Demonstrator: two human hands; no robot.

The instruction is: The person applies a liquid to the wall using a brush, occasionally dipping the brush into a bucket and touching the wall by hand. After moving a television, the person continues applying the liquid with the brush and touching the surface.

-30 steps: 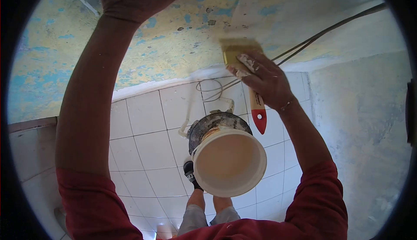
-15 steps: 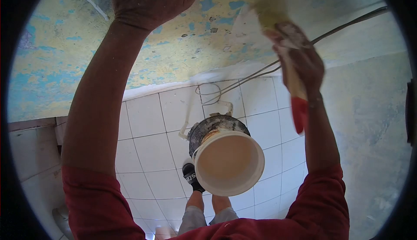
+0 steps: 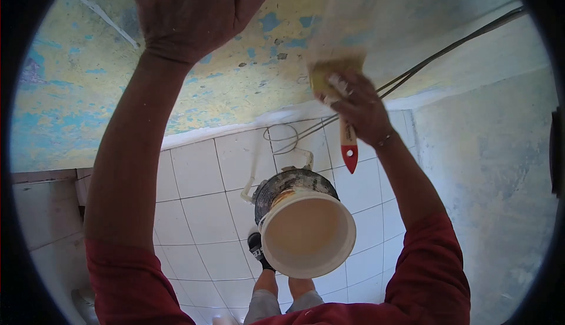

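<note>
My right hand point(image 3: 366, 110) grips a wide paintbrush point(image 3: 348, 139) by its pale wooden handle, with the red tip pointing down. The brush's yellowish bristles lie against the worn wall point(image 3: 229, 89), where yellow and blue paint shows in patches. A whitish wet-looking area spreads above the bristles. My left hand point(image 3: 194, 16) is at the top left, its back towards me and thumb apart, seemingly resting on the wall. The frame's upper edge cuts off its fingertips. Below and between my arms, a white bucket point(image 3: 309, 271) holds pale liquid.
Beneath the bucket is a dark, paint-splattered round object point(image 3: 294, 181). Cables point(image 3: 447, 51) run along the wall at the right and loop near a white pipe point(image 3: 250, 178). White tiles point(image 3: 197, 172) lie below, and my foot point(image 3: 259, 251) is beside the bucket.
My right hand and the paintbrush have moved left and slightly down across the wall. My left hand has shifted slightly up and left in view.
</note>
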